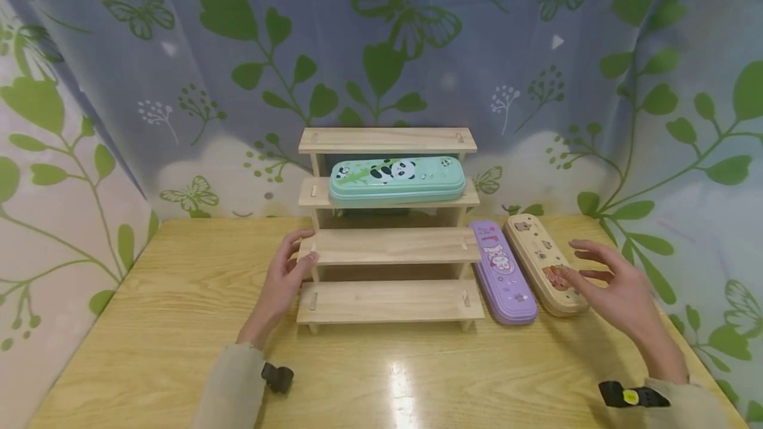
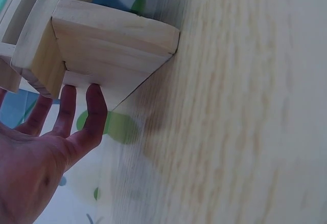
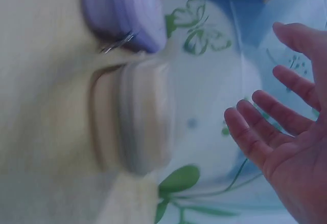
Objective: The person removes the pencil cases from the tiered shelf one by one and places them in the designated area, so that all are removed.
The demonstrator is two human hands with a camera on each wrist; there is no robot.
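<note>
A stepped wooden shelf rack (image 1: 387, 303) stands on the table. My left hand (image 1: 289, 273) holds its left side, thumb over the end of a lower board and the other fingers behind; in the left wrist view, fingertips (image 2: 93, 92) meet the side panel. A mint-green panda pencil case (image 1: 396, 181) lies on the second board from the top. Right of the rack lie a purple pencil case (image 1: 503, 273) and a cream one with bears (image 1: 545, 260). My right hand (image 1: 620, 286) hovers by the cream case, fingers spread and holding nothing.
The wood-grain table (image 1: 197, 283) is backed and flanked by a curtain (image 1: 334, 38) printed with leaves and butterflies. The two cases on the table lie side by side, the purple one close against the rack's right side.
</note>
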